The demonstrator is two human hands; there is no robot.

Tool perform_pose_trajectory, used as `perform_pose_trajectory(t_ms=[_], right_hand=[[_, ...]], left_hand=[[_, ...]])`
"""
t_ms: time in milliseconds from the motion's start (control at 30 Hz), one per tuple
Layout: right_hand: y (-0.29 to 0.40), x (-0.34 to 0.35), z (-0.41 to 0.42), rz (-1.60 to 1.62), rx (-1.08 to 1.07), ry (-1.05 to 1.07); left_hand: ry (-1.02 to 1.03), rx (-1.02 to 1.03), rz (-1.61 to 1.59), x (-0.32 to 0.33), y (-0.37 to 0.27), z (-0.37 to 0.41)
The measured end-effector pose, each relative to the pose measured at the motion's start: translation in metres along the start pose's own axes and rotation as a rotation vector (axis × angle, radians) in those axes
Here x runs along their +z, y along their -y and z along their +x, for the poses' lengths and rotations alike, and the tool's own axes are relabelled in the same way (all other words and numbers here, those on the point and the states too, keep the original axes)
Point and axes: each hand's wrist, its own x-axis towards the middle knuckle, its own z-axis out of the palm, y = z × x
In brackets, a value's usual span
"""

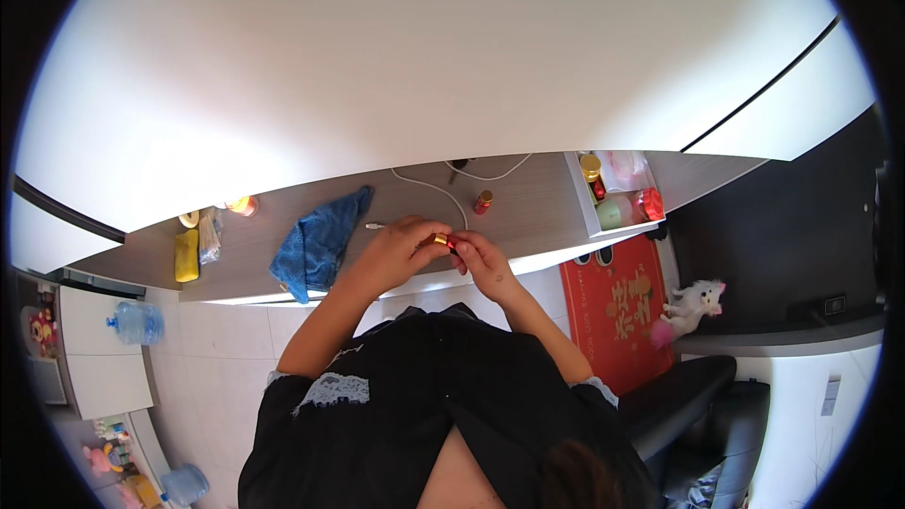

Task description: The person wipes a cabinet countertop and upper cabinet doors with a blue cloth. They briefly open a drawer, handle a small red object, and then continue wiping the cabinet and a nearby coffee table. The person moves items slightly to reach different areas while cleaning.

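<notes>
Both my hands meet over the front edge of a grey wood-grain counter (523, 219). Between their fingers is a small red bottle (452, 245) with a gold cap (440, 238). My left hand (401, 252) pinches the gold cap end, and my right hand (484, 261) grips the red body. A similar red bottle with a gold cap (483, 202) stands on the counter behind my right hand. A white cable (442, 191) runs behind my hands, its plug (375, 225) lying beside my left hand. The crumpled blue cloth (311, 244) lies further left.
At the counter's right stands a white tray (592, 215) with jars. A yellow case (187, 255), a bag of cotton swabs (211, 235) and an orange-and-white container (244, 206) are at the left. White cabinet fronts (424, 71) overhang the counter. A red mat (619, 311) lies on the floor, a white dog (689, 304) beside it.
</notes>
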Motion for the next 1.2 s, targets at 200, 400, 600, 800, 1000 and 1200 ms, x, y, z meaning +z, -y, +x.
perform_pose_trajectory(t_ms=[200,400,600,800,1000,1200], right_hand=[[0.011,0.006,-0.005,-0.461,-0.5,-0.241],[0.013,0.008,-0.009,-0.616,-0.591,-0.344],[0.003,0.023,-0.017,0.176,-0.055,-0.179],[0.018,0.025,-0.007,-0.671,-0.633,-0.386],[0.035,0.019,-0.02,0.745,0.54,0.049],[0.014,0.041,-0.025,-0.024,-0.14,-0.333]], left_hand=[[-0.067,-0.079,-0.025,0.015,-0.002,-0.001],[-0.061,-0.196,-0.088,0.022,-0.011,0.002],[-0.283,-0.007,0.285,0.028,0.002,0.002],[-0.201,-0.288,0.143,0.032,0.002,0.003],[-0.046,0.406,0.518,0.009,0.012,0.001],[-0.209,-0.11,0.128,0.036,0.007,-0.008]])
